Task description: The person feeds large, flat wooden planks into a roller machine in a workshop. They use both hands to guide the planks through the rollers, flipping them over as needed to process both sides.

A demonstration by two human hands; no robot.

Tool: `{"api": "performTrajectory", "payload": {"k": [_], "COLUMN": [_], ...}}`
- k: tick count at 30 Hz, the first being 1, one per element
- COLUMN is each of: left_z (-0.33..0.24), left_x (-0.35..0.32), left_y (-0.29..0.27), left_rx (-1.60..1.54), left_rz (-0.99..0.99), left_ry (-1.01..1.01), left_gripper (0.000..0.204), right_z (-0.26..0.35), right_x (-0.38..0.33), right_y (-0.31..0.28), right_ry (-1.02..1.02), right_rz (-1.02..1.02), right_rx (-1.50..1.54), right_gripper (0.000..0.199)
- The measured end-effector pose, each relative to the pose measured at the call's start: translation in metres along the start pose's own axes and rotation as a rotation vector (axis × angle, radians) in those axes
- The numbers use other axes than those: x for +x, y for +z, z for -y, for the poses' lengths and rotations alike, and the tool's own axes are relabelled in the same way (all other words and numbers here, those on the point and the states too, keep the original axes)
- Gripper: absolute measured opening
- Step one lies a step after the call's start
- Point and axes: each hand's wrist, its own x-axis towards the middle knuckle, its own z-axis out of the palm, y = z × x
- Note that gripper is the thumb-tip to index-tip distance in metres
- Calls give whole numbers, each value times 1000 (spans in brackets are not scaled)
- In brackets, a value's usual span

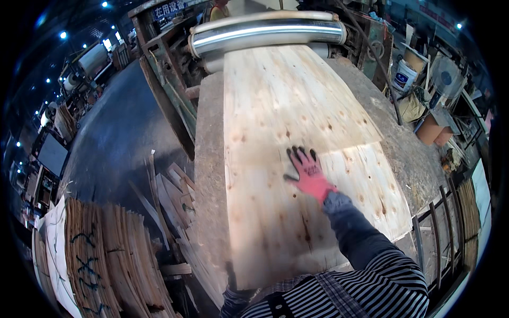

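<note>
The right hand point(310, 176), in a pink glove with dark fingertips, is spread palm down over the near sheet point(270, 212), grasping nothing; its fingertips reach the far sheet's edge. The left hand is out of sight, so I cannot tell its state. The 2 sheets lie on the desk point(212, 132), the near one between body and hand, the far sheet point(289, 95) running ahead to the roller point(270, 36). A veneer stack point(114, 249) stands at left, a bucket point(404, 77) far right.
</note>
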Motion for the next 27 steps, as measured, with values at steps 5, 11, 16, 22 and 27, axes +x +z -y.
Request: {"api": "performTrajectory", "payload": {"k": [5, 11, 16, 22, 27], "left_z": [-20, -52, -39, -43, -47], "left_x": [-8, 45, 29, 28, 28], "left_y": [-11, -165, -1, -1, -103], "left_rx": [568, 1471, 1929, 1713, 1501], "left_rz": [-67, -95, 73, 140, 56], "left_ry": [25, 67, 455, 301, 267], "left_gripper": [49, 83, 92, 70, 58], "right_z": [49, 69, 93, 74, 76], "right_x": [-106, -236, -257, -261, -227], "right_y": [-28, -38, -44, -36, -92], "right_ry": [-121, -55, 95, 190, 122], "right_rz": [224, 365, 309, 69, -152], "right_rx": [317, 167, 77, 222, 164], "right_gripper": [75, 81, 76, 64, 60]}}
